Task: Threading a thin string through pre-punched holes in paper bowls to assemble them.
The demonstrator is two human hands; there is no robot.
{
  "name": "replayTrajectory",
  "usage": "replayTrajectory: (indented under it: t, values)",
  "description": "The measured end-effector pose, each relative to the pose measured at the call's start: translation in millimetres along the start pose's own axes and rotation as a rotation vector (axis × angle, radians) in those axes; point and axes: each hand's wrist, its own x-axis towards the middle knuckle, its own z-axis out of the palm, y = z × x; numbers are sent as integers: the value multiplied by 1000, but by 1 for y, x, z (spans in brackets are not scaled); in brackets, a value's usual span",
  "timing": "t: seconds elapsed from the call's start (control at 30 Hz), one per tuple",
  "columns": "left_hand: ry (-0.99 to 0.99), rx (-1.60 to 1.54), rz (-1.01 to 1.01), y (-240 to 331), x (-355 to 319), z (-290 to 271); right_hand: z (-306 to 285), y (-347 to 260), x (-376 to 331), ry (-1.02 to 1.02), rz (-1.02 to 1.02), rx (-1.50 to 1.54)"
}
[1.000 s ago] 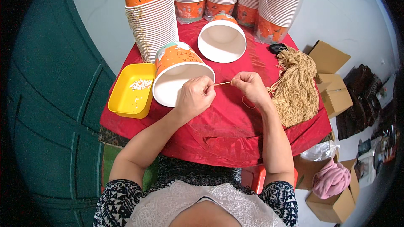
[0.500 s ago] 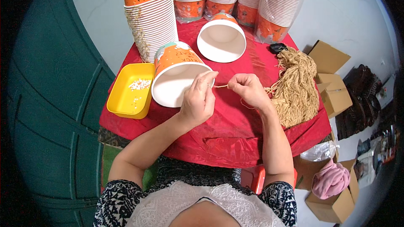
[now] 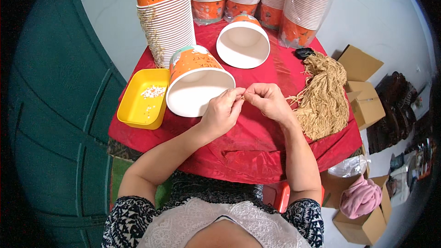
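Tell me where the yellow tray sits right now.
In the head view the yellow tray sits on the left edge of the red-covered table, beside the tipped orange paper bucket and below the tall cup stack.

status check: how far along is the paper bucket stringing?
Done: can't confirm any finished bucket. In hand: left hand and right hand pinch a tan string together at the rim of the tipped orange paper bucket. Left: a second loose bucket, tall bucket stacks and a full twine bundle.
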Motion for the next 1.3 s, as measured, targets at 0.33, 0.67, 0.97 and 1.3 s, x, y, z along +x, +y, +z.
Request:
replayTrajectory:
  t: [0.33, 0.67, 0.97, 1.3]
  values:
    - [26, 147, -37, 1, 2, -1, -3, 4, 2, 32, -23, -90]
    - [32, 175, -181, -6, 1, -5, -12, 6, 2, 104, 73, -104]
    - [29, 199, -201, -12, -1, -5, -19, 13, 3, 159, 72, -148]
    - [30, 213, -215, -16, -1, -4, -20, 7, 3, 166, 86, -308]
